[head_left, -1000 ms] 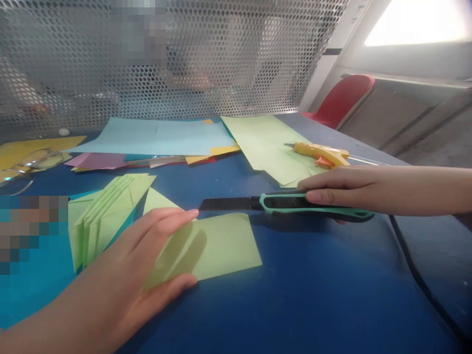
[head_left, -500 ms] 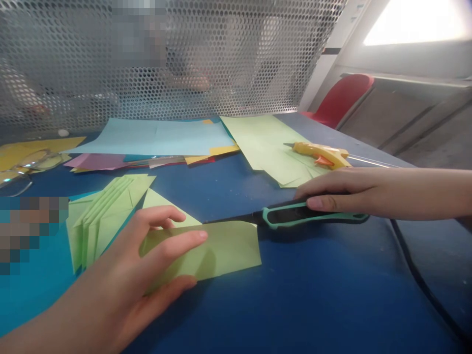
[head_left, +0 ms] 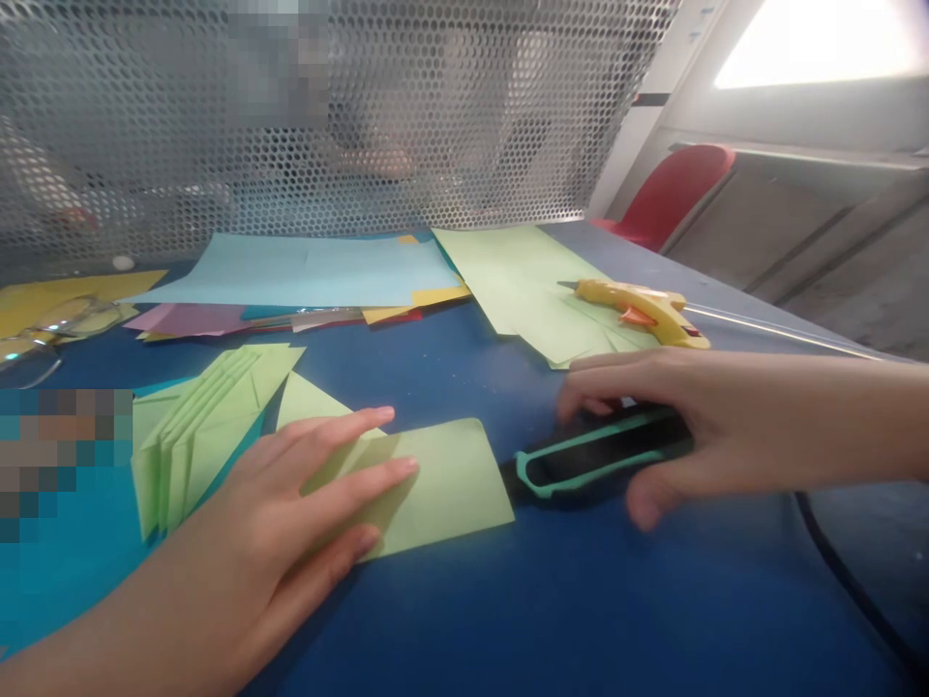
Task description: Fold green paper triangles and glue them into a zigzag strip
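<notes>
My left hand (head_left: 290, 523) lies on a green paper piece (head_left: 450, 484) with its fingers spread, the paper resting on the blue table. To the right, my right hand (head_left: 653, 436) is over a black tool with a teal-edged handle (head_left: 602, 450), its thumb apart from the handle and its other fingers curled along the far side. The front end of the tool is hidden at the paper's right edge. Folded green paper strips (head_left: 210, 426) stand left of my left hand, and a pale green triangle (head_left: 312, 402) shows behind it.
A yellow glue gun (head_left: 639, 305) rests on light green sheets (head_left: 508, 281). Light blue paper (head_left: 312, 271) covers coloured sheets at the back. Glasses (head_left: 54, 329) are at the left, a perforated metal screen (head_left: 435, 116) behind, a red chair (head_left: 668, 198) beyond, and a black cable (head_left: 834, 552) at the right.
My right hand has loosened on the tool, its thumb coming off the handle. The handle has shifted down slightly, and the blade no longer shows above the paper. The green paper lies flatter under my left hand.
</notes>
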`<action>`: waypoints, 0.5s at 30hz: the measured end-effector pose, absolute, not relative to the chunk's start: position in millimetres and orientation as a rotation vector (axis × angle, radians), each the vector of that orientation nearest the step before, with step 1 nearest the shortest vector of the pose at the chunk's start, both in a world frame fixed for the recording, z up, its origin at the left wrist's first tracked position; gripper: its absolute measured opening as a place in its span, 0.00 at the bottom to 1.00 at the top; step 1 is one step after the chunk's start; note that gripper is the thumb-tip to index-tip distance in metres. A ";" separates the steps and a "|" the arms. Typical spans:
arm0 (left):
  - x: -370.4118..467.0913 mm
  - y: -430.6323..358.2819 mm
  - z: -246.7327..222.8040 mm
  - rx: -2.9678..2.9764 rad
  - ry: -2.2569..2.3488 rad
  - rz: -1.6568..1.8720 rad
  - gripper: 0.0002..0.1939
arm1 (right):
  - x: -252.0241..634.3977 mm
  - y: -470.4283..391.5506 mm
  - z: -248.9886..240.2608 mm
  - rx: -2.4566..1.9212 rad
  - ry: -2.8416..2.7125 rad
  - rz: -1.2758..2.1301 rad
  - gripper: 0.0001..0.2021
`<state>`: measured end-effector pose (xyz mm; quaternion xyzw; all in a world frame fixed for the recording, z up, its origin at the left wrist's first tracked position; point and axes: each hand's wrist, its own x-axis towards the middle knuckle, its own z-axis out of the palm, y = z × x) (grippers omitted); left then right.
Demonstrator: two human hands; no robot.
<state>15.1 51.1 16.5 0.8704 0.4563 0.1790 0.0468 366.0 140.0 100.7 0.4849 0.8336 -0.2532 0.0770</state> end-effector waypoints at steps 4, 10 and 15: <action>15.4 51.7 13.4 2.624 1.388 0.499 0.23 | 359.2 132.3 99.9 1.379 2.518 -0.697 0.25; 21.2 49.4 17.8 2.644 1.380 0.445 0.24 | 358.4 130.0 95.2 1.261 2.683 -0.802 0.22; 22.2 49.4 16.2 2.714 1.364 0.390 0.25 | 355.4 128.6 96.4 1.223 2.592 -0.932 0.11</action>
